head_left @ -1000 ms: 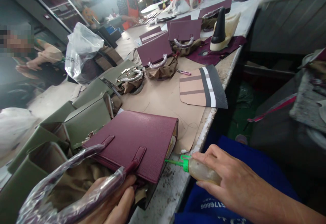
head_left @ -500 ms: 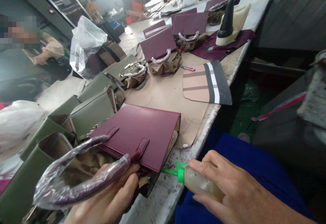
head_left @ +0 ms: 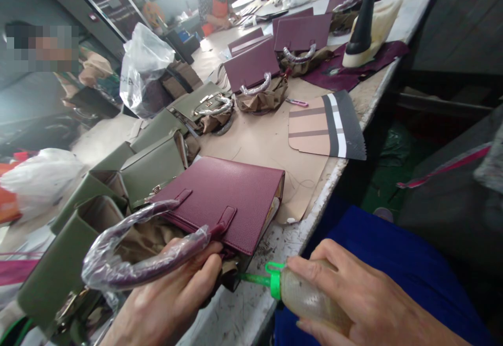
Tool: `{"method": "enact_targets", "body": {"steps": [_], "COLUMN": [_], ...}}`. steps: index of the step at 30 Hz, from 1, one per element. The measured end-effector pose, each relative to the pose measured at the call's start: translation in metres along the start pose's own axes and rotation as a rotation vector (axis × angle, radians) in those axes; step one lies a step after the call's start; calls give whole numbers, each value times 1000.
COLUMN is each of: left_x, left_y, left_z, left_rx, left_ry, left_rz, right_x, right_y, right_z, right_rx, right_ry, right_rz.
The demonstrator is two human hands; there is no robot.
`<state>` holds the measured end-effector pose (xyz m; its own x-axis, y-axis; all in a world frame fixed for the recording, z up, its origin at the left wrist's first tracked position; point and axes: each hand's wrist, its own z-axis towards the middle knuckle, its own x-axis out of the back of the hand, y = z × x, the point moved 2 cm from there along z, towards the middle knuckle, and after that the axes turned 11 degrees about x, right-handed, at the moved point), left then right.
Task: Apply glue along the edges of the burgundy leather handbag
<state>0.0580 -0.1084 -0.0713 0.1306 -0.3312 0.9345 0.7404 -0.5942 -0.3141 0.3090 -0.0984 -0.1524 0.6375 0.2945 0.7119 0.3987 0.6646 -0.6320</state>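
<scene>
A burgundy handbag (head_left: 231,194) lies on the table edge, its plastic-wrapped handle (head_left: 149,272) looping toward me. My left hand (head_left: 173,288) reaches under that handle and grips the bag near its opening, beside the brown lining (head_left: 145,236); the fingertips are hidden by the bag. In my right hand (head_left: 349,288) is a squeeze bottle (head_left: 306,293) of cloudy liquid with a green cap and nozzle. Its nozzle tip points left at the bag's lower corner, close to the dark edge there; whether it touches I cannot tell.
Olive-green bags (head_left: 94,230) stand to the left. Further off are more purple bags (head_left: 251,63), a striped panel (head_left: 326,126), a pink cutter (head_left: 297,103) and a black-and-cream cone-shaped object (head_left: 359,31). Two people work across the table (head_left: 271,141).
The bottle's nozzle has shifted slightly left and down along the bag's corner. My view has turned a little, so the scene sits further right. Both hands keep their hold.
</scene>
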Motion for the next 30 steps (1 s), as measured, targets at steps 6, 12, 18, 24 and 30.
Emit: {"method": "enact_targets", "body": {"steps": [6,12,18,24,30], "left_x": [2,2,1,-6,2], "left_y": [5,9,10,9,8], "left_z": [14,13,9,0,16], "left_rx": [30,54,126,115,56], "left_ry": [49,55,60,-6,59], "left_rz": [41,7,-24,-30,15], "right_x": [-5,2,-2,-5,-3], "right_y": [13,1,13,14,-4], "right_z": [-3,-1,-2,0,-4], "right_rx": [-44,-13,-15,-6,35], "right_ry": [15,-7,95,107,-7], "right_rz": [-57,-44,-107,-119,-63]}}
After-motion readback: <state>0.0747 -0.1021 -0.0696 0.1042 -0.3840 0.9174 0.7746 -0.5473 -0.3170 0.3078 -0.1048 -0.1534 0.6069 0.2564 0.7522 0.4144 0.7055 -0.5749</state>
